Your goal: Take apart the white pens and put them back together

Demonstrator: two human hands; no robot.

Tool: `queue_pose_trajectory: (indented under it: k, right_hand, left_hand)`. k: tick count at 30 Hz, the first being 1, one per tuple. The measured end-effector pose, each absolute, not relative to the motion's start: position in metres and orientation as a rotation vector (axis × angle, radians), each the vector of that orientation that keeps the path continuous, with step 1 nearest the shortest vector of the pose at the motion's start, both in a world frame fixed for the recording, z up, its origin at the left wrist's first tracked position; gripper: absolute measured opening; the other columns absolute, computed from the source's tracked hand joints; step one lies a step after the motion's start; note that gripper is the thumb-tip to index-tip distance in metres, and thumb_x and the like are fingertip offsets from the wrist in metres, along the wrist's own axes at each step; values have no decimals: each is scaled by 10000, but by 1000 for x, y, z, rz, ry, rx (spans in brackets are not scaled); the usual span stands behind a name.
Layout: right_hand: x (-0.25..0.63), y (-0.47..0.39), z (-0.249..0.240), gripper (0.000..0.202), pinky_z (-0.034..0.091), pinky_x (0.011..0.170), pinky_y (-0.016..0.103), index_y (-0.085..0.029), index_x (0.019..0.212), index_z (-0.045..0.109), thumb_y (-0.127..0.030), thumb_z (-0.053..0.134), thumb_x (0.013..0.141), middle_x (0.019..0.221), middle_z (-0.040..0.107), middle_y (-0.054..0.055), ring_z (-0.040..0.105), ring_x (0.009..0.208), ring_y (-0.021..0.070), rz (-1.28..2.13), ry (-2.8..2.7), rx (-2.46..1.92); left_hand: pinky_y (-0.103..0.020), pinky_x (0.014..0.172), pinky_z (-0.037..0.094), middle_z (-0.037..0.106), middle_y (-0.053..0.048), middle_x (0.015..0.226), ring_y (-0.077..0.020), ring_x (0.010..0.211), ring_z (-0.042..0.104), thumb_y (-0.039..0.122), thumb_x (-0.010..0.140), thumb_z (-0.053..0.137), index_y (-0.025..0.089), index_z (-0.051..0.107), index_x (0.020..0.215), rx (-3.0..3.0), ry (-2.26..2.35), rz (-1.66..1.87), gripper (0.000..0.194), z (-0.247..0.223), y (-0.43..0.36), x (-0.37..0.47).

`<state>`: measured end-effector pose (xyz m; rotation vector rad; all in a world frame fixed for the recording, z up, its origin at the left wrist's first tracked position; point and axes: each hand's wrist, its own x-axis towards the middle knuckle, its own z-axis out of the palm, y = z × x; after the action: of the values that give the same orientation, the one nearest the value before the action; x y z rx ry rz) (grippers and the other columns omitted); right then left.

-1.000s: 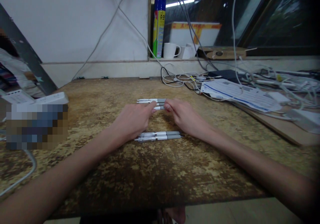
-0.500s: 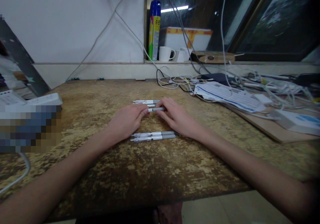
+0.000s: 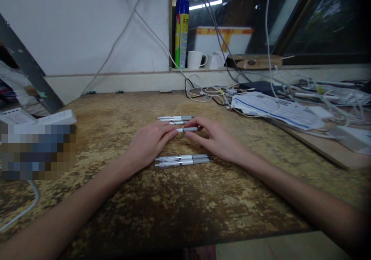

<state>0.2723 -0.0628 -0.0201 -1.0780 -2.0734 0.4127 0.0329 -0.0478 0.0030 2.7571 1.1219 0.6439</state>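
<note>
Several white-and-grey pens lie on the worn wooden table in two groups. My left hand (image 3: 150, 138) is closed over the left end of a pen (image 3: 188, 129), which lies level just in front of the far pens (image 3: 178, 118); its left part is hidden under my fingers. My right hand (image 3: 213, 138) is curved around the grey end of that same pen, thumb and fingers apart, fingertips close to its tip. Closer to me, between my wrists, the near pens (image 3: 182, 160) lie side by side, apart from the far ones.
Tangled cables (image 3: 211, 91), a paper sheet (image 3: 275, 109) and a board (image 3: 319, 147) occupy the right side. A power strip (image 3: 58, 117) is at left. On the sill stand a spray can (image 3: 181, 31) and a white mug (image 3: 195, 60).
My right thumb and fingers have spread apart around the pen's grey end. My left hand stays on the pen's other end. The whole view has shifted slightly.
</note>
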Motion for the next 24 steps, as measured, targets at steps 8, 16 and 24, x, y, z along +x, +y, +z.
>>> queue_pose_trajectory:
  k: [8,16,24]
  right_hand:
    - [267,-68,-16,229,491,928,357,-224,1134,706,-396,632,1003,1138,748,50,678,1052,224,532,-2014,-1067]
    - [267,-71,-11,192,501,896,356,-221,1102,716,-354,622,999,1079,762,45,692,992,219,539,-2014,-1042]
    - [266,-71,-12,228,514,816,360,-232,1033,742,-399,587,1021,998,777,34,702,926,221,588,-1990,-1096]
  left_hand:
    - [-401,977,513,767,-59,1205,-259,1127,692,376,1113,407,224,740,1202,2709,1114,637,377,4,-50,32]
    - [-393,967,496,768,-48,1224,-260,1126,693,371,1109,415,228,743,1184,2704,1098,654,365,8,-53,34]
    - [-363,904,479,771,-55,1132,-246,1043,686,373,1107,411,217,732,1117,2712,1044,641,357,7,-52,35]
